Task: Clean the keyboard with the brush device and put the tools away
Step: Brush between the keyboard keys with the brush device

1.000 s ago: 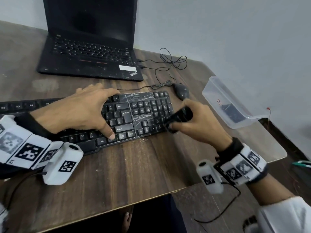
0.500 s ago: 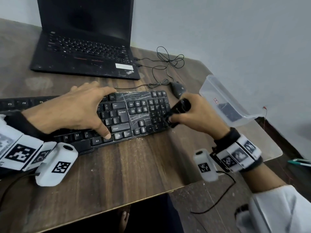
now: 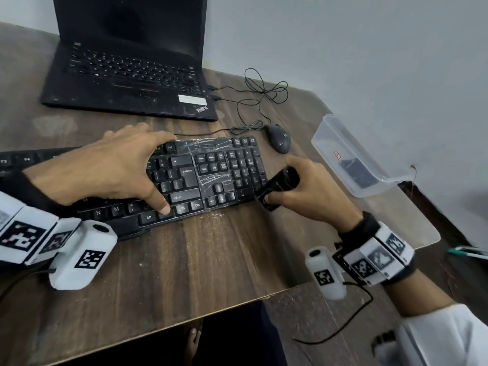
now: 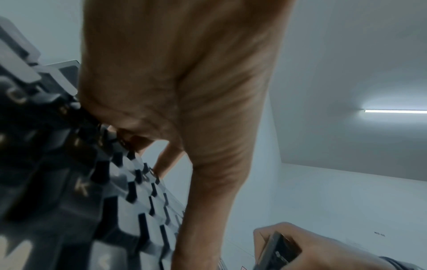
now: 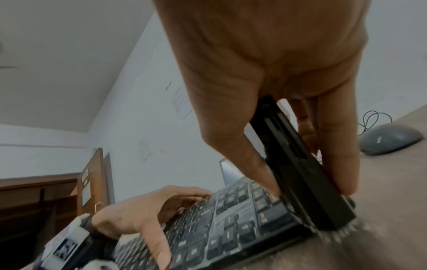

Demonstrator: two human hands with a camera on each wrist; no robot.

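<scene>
keyboard (image 3: pixel 211 175) | step: I am brushing its near right corner | right hand (image 3: pixel 311 194) gripping brush device (image 3: pixel 277 188) | left hand (image 3: pixel 111 167) spread flat, bracing keys | next: sweeping remaining rows, likely

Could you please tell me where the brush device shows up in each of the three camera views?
Head: brush device right of centre, gripped by the right hand at the keyboard's right end.
Left wrist: bottom right corner.
Right wrist: centre right, slanting down.
Shared landmark: the keyboard.
</scene>
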